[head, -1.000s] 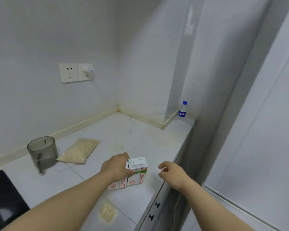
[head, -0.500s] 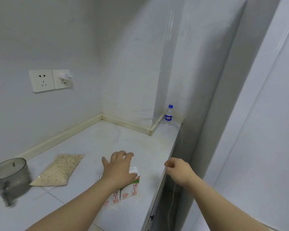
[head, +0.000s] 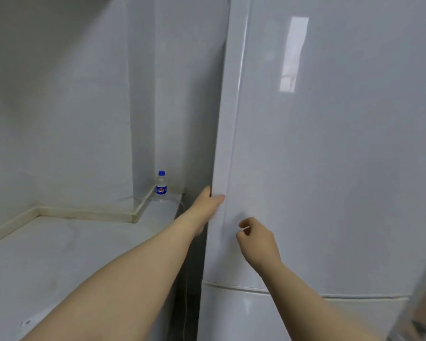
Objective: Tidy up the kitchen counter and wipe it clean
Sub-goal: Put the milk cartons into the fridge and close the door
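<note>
A pale kitchen counter (head: 59, 254) fills the lower left, running back to a corner where grey-white walls (head: 59, 107) meet, with a yellowed strip (head: 84, 214) sealing the joint between worktop and wall. At the far end of the counter, in a narrow recess beside a wall column, a small clear water bottle (head: 161, 187) with a blue cap and blue label stands upright. A thin white cable (head: 186, 303) hangs down in the dark gap between the counter's right end and a tall white fridge. The person's bare left arm reaches forward across the counter's edge, and the left hand (head: 207, 205) grips the left edge of the upper fridge door (head: 330, 168): the thumb lies flat on the door's front face, while the fingers curl around the edge into the gap, where most of them are hidden. To the right and slightly lower, the right hand (head: 257, 242) is raised just in front of the same door, its fingers curled in toward the palm with the thumb close to the forefinger, holding nothing; whether it touches the door cannot be told. Below both hands a horizontal seam separates the upper door from the lower fridge door (head: 256, 316). A bright window reflection shows high on the glossy upper door.
</note>
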{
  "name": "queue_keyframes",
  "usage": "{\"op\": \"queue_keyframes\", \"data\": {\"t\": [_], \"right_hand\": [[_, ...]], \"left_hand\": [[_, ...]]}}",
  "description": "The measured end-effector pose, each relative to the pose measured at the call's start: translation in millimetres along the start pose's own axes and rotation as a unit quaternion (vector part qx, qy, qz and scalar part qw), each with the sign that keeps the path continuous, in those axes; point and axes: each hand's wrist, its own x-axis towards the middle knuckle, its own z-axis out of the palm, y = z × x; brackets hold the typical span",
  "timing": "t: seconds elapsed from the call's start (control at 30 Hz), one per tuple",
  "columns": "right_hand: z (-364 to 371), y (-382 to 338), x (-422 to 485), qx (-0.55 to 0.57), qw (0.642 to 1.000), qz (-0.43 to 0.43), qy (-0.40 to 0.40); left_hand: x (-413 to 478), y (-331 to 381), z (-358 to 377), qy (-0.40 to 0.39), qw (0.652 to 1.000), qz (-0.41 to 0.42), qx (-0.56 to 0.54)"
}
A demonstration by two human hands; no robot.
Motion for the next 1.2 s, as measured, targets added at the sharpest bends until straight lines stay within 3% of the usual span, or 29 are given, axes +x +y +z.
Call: {"op": "queue_keyframes", "data": {"t": [0.17, 0.33, 0.63, 0.73, 0.83, 0.93, 1.2], "right_hand": [[-7.4, 17.0, -12.6, 0.026, 0.999, 0.023, -0.003], [-29.5, 21.3, -24.7, 0.012, 1.0, 0.008, -0.001], [-55.5, 24.3, -126.7, 0.027, 0.999, -0.036, -0.008], [-69.4, 33.6, -177.4, 0.033, 0.999, -0.036, 0.022], [-87.4, 46.4, -221.5, 0.042, 0.998, -0.007, 0.047], [-110.7, 61.0, -257.6, 0.054, 0.995, 0.033, 0.073], [-172.3, 106.3, -325.6, 0.072, 0.984, 0.113, 0.119]], "left_hand": [[3.9, -12.8, 14.0, 0.056, 0.998, -0.026, -0.022], [-18.2, -19.4, 23.9, 0.095, 0.995, 0.02, -0.002], [-150.1, -16.8, 50.5, 0.145, 0.972, 0.1, 0.158], [-204.1, -13.5, 66.5, 0.11, 0.977, 0.112, 0.145], [-255.2, -2.7, 84.1, 0.04, 0.997, 0.061, -0.012], [-297.4, 10.2, 104.5, -0.017, 0.995, 0.013, -0.1], [-355.5, 32.1, 182.9, -0.111, 0.993, 0.004, -0.043]]}}
